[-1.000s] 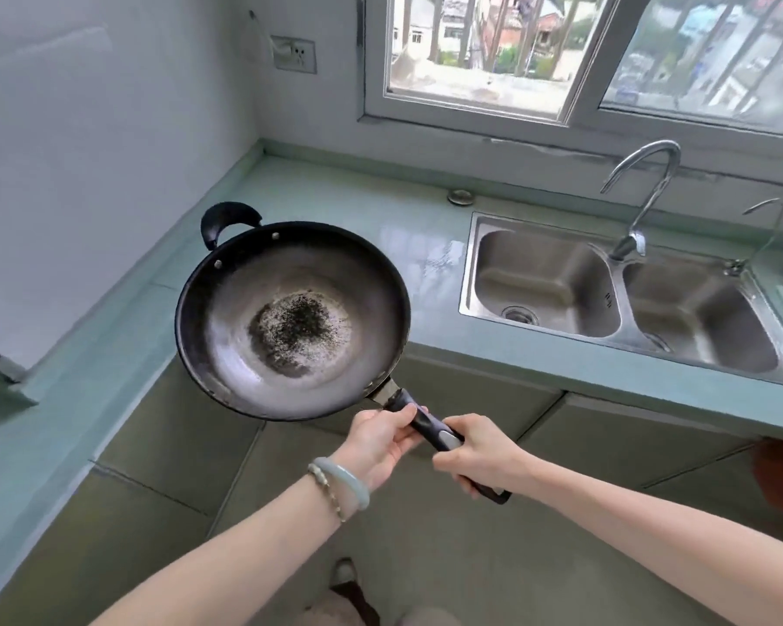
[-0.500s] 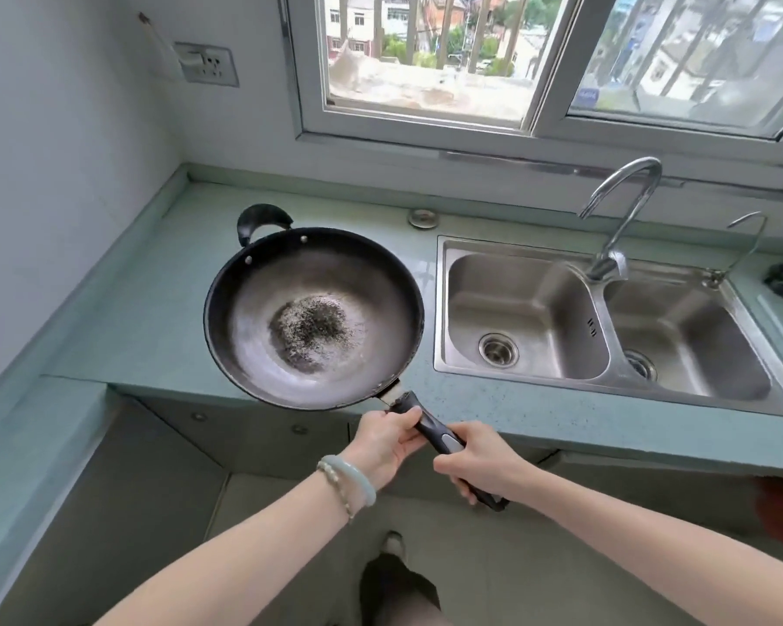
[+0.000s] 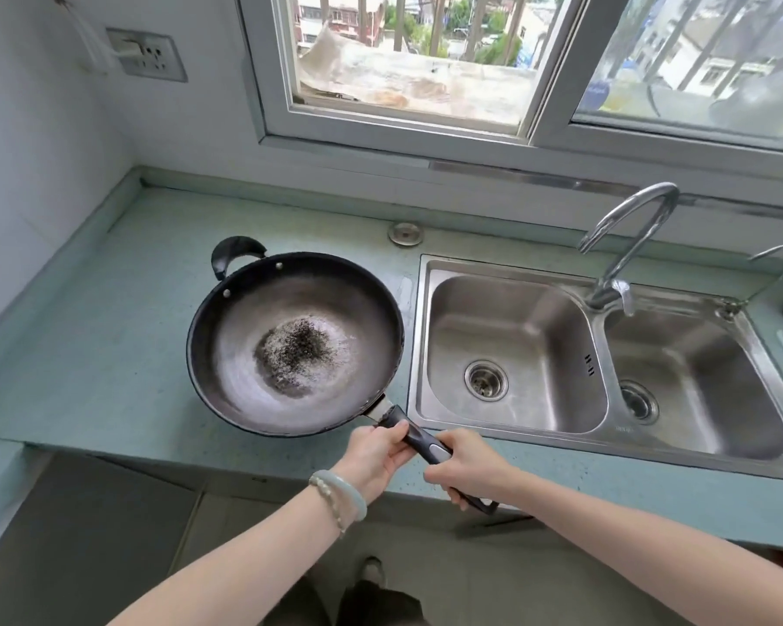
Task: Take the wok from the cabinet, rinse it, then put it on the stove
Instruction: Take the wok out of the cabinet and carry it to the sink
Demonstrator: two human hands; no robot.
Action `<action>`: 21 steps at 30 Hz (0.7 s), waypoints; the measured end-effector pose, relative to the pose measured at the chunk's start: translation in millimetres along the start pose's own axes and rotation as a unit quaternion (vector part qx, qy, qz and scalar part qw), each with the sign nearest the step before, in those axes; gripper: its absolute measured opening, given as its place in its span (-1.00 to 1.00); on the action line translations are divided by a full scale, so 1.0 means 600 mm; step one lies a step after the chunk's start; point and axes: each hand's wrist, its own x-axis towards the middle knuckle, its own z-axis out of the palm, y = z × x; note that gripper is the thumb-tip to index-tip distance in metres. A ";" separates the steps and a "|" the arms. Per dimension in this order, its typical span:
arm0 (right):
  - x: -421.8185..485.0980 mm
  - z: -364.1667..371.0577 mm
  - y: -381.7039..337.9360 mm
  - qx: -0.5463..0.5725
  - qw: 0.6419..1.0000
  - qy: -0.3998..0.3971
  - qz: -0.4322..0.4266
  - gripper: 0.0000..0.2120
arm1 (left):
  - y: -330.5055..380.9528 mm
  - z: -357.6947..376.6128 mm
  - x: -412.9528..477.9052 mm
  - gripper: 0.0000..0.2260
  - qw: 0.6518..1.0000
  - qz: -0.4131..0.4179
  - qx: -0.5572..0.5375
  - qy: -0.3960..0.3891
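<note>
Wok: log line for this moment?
wok over counter, left of sink | left hand, right hand grip handle | rinse pending

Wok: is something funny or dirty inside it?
Yes. The wok has a dark speckled patch in the middle of its bottom, rougher than the smooth grey metal around it. It could be burnt residue or worn coating; I cannot tell which.

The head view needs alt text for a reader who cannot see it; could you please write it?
A left hand and a right hand grip the long handle of a dark wok over a pale green counter, beside a double steel sink. A dark speckled patch marks the wok's centre.
</note>
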 end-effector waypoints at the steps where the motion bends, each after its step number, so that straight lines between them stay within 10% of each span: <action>1: 0.003 -0.003 -0.001 -0.001 1.000 -0.002 -0.001 -0.89 | 0.001 0.001 0.006 -0.91 1.000 -0.001 0.000 0.005; 21: 0.045 -0.005 0.019 -0.032 0.999 -0.010 -0.002 -0.88 | 0.005 -0.012 0.056 -0.91 0.998 -0.058 -0.010 0.014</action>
